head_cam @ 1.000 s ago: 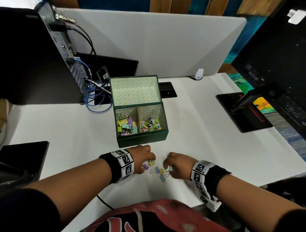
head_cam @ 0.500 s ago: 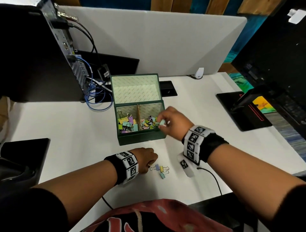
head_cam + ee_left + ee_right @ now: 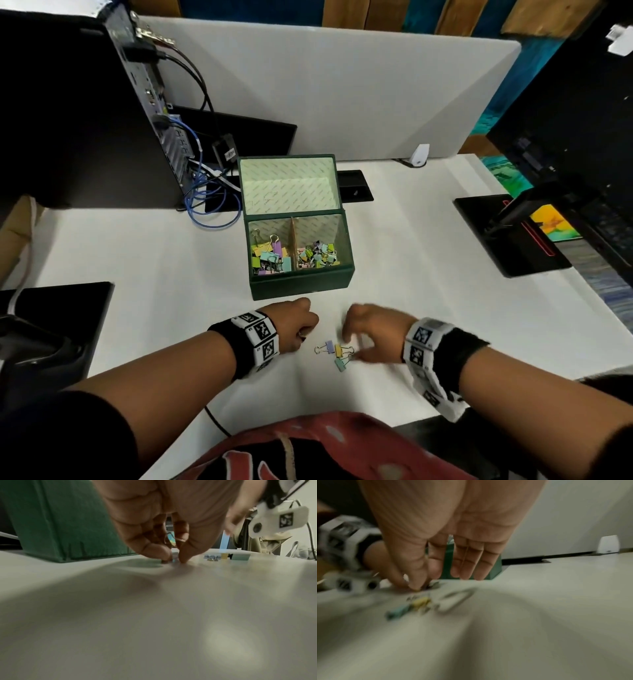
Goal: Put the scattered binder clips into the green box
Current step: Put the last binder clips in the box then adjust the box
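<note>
Green box [image 3: 301,282]: dark green felt-like card, centre of the head view, lid standing open behind it; a divider splits it in two, and both compartments hold pastel binder clips.
Loose binder clips: three lie together on the white table [image 3: 428,274] in the lower middle of the head view, between the two hands: a lilac clip [image 3: 328,346], a yellow clip [image 3: 339,350] touching it, and a teal clip [image 3: 341,365] just below them.
Left hand [image 3: 297,323]: knuckles up, left of the loose clips and just in front of the box; in the left wrist view its thumb and fingers [image 3: 187,553] are curled down to the table, pinching a small pale-blue clip [image 3: 175,554] between the tips.
Right hand [image 3: 373,330]: blurred, just right of the loose clips; in the right wrist view the fingers [image 3: 467,563] hang fairly straight, the thumb and forefinger reach down toward the table above the clips, and nothing is seen held.
Wristbands: white bands with black square markers on both wrists, over black cuffs.
Upper left of the head view: a black computer tower [image 3: 85,113] with a blue cable [image 3: 205,202] coiled beside it.
Right edge of the head view: a black monitor stand [image 3: 507,240] on the table.
Behind the box: a grey partition panel [image 3: 342,85].
</note>
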The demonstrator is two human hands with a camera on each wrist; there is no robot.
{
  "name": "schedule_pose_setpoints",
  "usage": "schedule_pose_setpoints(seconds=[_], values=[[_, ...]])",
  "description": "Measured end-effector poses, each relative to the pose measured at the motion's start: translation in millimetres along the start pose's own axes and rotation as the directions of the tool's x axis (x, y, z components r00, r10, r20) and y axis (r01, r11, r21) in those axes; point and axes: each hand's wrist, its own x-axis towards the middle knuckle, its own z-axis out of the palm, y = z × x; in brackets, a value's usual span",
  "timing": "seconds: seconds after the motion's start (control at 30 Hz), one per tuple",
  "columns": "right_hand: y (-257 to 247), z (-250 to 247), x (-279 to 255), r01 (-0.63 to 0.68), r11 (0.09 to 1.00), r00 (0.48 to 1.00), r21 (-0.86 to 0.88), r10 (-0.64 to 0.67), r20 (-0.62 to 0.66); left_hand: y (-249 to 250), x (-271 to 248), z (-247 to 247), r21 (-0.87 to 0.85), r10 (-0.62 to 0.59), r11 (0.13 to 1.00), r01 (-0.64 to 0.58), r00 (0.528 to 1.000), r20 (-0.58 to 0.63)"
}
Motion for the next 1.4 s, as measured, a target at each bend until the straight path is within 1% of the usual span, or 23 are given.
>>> schedule_pose_setpoints(seconds=[0.07, 0.13, 0.2, 0.37, 0.5, 0.6, 0.67, 0.7, 0.8, 0.83, 0.87, 0.9, 0.97, 1.07, 1.1, 1.13, 1.17, 1.2, 1.23, 1.27, 1.3, 1.33, 1.4], values=[[-3, 16, -2, 0.072, 0.996, 0.993, -0.056, -0.067, 0.095, 1, 1, 0, 0.021, 0.024, 1.0, -0.024, 0.999, -0.029], [-7, 22, 0, 0.118, 0.987, 0.99, -0.11, -0.108, 0.094, 1, 2, 0, 0.065, 0.04, 0.997, -0.038, 0.999, -0.032], [-11, 22, 3, 0.121, 0.985, 0.991, -0.125, -0.111, 0.08, 2, 3, -1, 0.088, 0.044, 0.995, -0.043, 0.999, -0.015], [-11, 21, 8, 0.067, 0.997, 0.995, -0.047, -0.063, 0.084, 5, 7, -6, 0.078, 0.018, 0.997, -0.02, 1.0, 0.025], [-4, 18, 6, -0.039, 0.999, 0.999, 0.034, 0.038, 0.016, 7, 7, -7, 0.076, -0.016, 0.997, 0.013, 0.999, 0.036], [-1, 5, 1, -0.083, 0.98, 0.986, 0.182, 0.107, -0.129, 6, 3, -10, -0.056, -0.058, 0.997, 0.057, 0.998, -0.018], [-1, -14, 2, -0.075, 0.952, 0.954, 0.297, 0.155, -0.256, 5, -2, -18, -0.222, -0.128, 0.97, 0.103, 0.986, -0.105], [-2, -25, 5, -0.056, 0.938, 0.925, 0.343, 0.178, -0.336, 5, -4, -25, -0.306, -0.168, 0.945, 0.114, 0.974, -0.155], [-6, -60, 21, -0.001, 0.9, 0.8, 0.436, 0.262, -0.539, 10, -6, -56, -0.463, -0.225, 0.885, 0.055, 0.92, -0.32], [-8, -71, 28, 0.013, 0.885, 0.769, 0.466, 0.289, -0.57, 12, -5, -68, -0.494, -0.241, 0.869, 0.028, 0.895, -0.375], [-10, -79, 34, 0.027, 0.871, 0.755, 0.49, 0.304, -0.581, 14, -5, -80, -0.52, -0.262, 0.854, 0.008, 0.871, -0.416], [-10, -85, 39, 0.037, 0.863, 0.757, 0.504, 0.305, -0.578, 14, -3, -92, -0.54, -0.283, 0.842, -0.004, 0.848, -0.448], [-9, -88, 44, 0.022, 0.873, 0.782, 0.487, 0.289, -0.553, 12, 1, -109, -0.567, -0.32, 0.823, -0.02, 0.81, -0.492], [-8, -74, 36, 0.002, 0.94, 0.808, 0.341, 0.2, -0.555, 4, 9, -123, -0.558, -0.342, 0.829, -0.018, 0.774, -0.533], [-9, -66, 32, 0.005, 0.962, 0.842, 0.273, 0.143, -0.519, 1, 12, -125, -0.548, -0.344, 0.837, -0.008, 0.771, -0.536], [-10, -56, 30, 0.007, 0.981, 0.897, 0.196, 0.081, -0.434, -2, 15, -126, -0.535, -0.345, 0.845, 0.005, 0.77, -0.537], [-11, -44, 27, 0.018, 0.993, 0.951, 0.114, 0.018, -0.31, -3, 17, -126, -0.524, -0.344, 0.852, 0.017, 0.773, -0.533], [-13, -31, 26, 0.046, 0.998, 0.985, 0.046, -0.038, -0.17, -4, 20, -125, -0.512, -0.339, 0.858, 0.026, 0.779, -0.528], [-14, -18, 26, 0.089, 0.996, 0.995, -0.008, -0.089, -0.047, -5, 23, -124, -0.498, -0.333, 0.866, 0.037, 0.787, -0.519], [-16, -6, 26, 0.132, 0.99, 0.99, -0.055, -0.13, 0.047, -4, 25, -123, -0.483, -0.325, 0.875, 0.048, 0.796, -0.511], [-16, 5, 28, 0.162, 0.982, 0.983, -0.094, -0.153, 0.099, -3, 28, -122, -0.468, -0.316, 0.882, 0.056, 0.806, -0.501], [-18, 13, 29, 0.176, 0.977, 0.98, -0.121, -0.162, 0.116, -2, 29, -121, -0.452, -0.307, 0.89, 0.062, 0.815, -0.492], [-18, 19, 32, 0.156, 0.979, 0.985, -0.132, -0.144, 0.094, -1, 32, -119, -0.416, -0.293, 0.905, 0.088, 0.838, -0.461]])
